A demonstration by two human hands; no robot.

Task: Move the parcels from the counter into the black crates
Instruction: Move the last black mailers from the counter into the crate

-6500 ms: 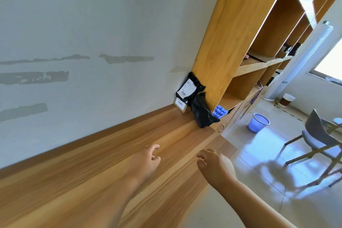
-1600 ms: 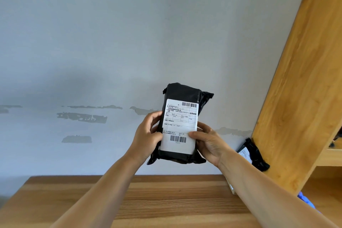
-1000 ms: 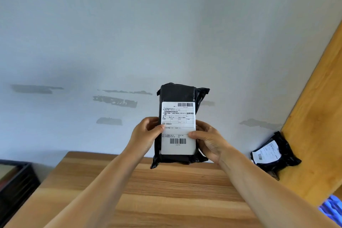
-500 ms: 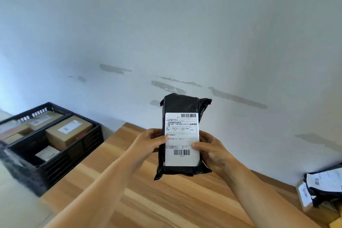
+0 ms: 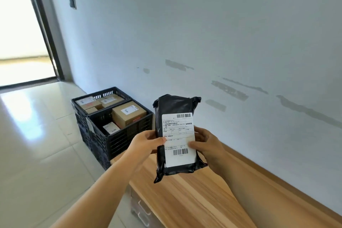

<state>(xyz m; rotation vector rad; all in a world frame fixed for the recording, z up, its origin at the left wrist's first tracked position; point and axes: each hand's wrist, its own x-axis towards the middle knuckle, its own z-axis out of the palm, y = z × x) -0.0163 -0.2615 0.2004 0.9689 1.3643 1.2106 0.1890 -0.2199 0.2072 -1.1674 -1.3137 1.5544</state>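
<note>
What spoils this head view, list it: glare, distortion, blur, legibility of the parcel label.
Head view: the doorway at upper left is blown out white and throws glare on the floor tiles; wide-angle distortion tilts the wall and door frame; the black parcel, held by the left hand and right hand, is sharp; its label shows barcodes, but the small print is unreadable.

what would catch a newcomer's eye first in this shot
First, the black parcel with its white shipping label, held upright mid-frame above the wooden counter, the left hand and right hand gripping its sides. Next, to the left beyond the counter's end, two black crates on the floor with cardboard boxes inside.
</note>
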